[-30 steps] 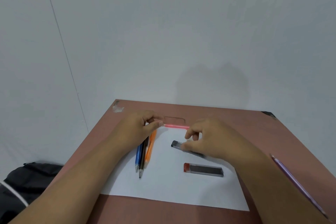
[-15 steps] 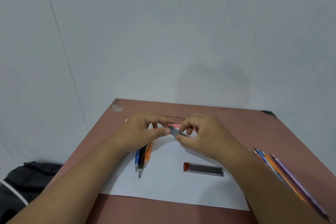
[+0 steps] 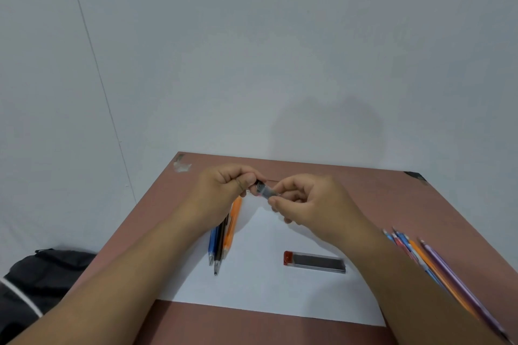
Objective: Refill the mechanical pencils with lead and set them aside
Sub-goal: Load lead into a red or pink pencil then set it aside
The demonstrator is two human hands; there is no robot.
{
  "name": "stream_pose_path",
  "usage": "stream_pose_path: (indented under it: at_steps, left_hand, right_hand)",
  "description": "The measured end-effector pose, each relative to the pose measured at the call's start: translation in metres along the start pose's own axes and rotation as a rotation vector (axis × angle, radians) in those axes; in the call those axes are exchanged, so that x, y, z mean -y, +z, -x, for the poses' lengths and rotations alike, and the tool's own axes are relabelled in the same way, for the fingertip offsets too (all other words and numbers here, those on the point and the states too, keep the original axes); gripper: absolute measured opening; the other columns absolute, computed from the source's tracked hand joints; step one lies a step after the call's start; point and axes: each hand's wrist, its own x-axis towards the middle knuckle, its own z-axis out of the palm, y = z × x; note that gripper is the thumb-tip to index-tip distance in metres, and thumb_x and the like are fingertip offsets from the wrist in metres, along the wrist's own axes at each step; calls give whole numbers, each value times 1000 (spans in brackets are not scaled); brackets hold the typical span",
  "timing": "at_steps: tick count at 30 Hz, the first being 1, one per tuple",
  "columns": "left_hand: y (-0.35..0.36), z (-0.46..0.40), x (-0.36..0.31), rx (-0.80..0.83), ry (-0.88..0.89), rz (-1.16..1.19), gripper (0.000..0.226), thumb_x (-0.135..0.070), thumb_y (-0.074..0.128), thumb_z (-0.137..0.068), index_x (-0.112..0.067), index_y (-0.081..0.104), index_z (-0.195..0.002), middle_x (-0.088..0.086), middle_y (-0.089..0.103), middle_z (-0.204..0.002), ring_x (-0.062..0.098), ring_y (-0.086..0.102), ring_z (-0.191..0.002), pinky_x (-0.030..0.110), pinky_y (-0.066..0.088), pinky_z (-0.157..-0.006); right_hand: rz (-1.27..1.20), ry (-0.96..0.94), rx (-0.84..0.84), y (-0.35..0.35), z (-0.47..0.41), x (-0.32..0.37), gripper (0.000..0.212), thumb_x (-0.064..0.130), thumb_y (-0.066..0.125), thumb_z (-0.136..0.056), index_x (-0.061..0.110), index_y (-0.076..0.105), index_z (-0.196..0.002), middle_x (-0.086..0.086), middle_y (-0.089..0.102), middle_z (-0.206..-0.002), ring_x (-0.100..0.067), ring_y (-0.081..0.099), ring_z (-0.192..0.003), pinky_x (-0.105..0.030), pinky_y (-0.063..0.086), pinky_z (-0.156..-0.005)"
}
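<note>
Above the far edge of the white paper [image 3: 252,288], my right hand [image 3: 308,204] grips a clear lead case [image 3: 267,191]. My left hand [image 3: 224,190] pinches the black cap end of that case. Only a sliver of the pink mechanical pencil [image 3: 256,195] shows under the case; the hands hide the rest, and I cannot tell which hand holds it. A blue pencil [image 3: 212,244], a black pencil [image 3: 220,244] and an orange pencil [image 3: 232,227] lie side by side on the paper under my left wrist. A second lead case [image 3: 315,261] with a red cap lies on the paper.
Several coloured pencils [image 3: 420,255] lie on the brown table [image 3: 392,199] to the right of my right forearm. A black bag [image 3: 42,274] sits on the floor at the left. A plain wall stands right behind the table.
My right hand has brought the lead case up from the paper to my left hand's fingers. The pink pencil, once stretched between both hands, is now nearly hidden. Pencils at the right came into view.
</note>
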Motion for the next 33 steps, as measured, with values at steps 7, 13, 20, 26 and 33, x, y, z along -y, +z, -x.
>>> stream_pose_path:
  at_steps: [7,13,20,26,33]
  left_hand:
    - [4,1,-5,-103,-56,84,17,-11,63,-97,-14,79,-91,1,72,-73,10,53,-61,24,47,-59]
    - [7,1,0,-117,-6,-72,24,-17,68,-95,-36,78,-84,-8,76,-80,11,66,-73,33,55,-70]
    - [8,5,-2,-127,1,-130,26,-16,71,-93,-39,78,-86,-7,77,-82,19,70,-77,39,60,-76]
    - [13,8,-4,-13,-106,-29,22,-12,68,-95,-27,76,-109,3,77,-83,17,73,-79,38,59,-90]
    - [17,9,-9,36,-232,187,20,-2,64,-96,-11,77,-107,12,78,-94,24,75,-90,28,59,-87]
  right_hand:
    - [447,-147,-27,-4,-3,-6,29,22,68,-92,43,68,-112,22,70,-97,-2,64,-90,-27,55,-78]
    - [378,-175,-42,-8,-3,-6,26,27,72,-92,44,68,-112,23,68,-97,-3,63,-87,-36,55,-80]
    - [564,-186,-63,-4,-7,-9,32,27,62,-100,42,64,-128,18,65,-117,-10,58,-108,-34,50,-93]
    - [631,-274,-173,-5,-9,-17,50,-1,62,-95,34,65,-131,12,53,-133,-16,59,-109,-30,55,-87]
    - [623,-424,-236,-3,-13,-23,54,-9,71,-86,31,70,-122,13,50,-118,-17,62,-86,-33,58,-67]
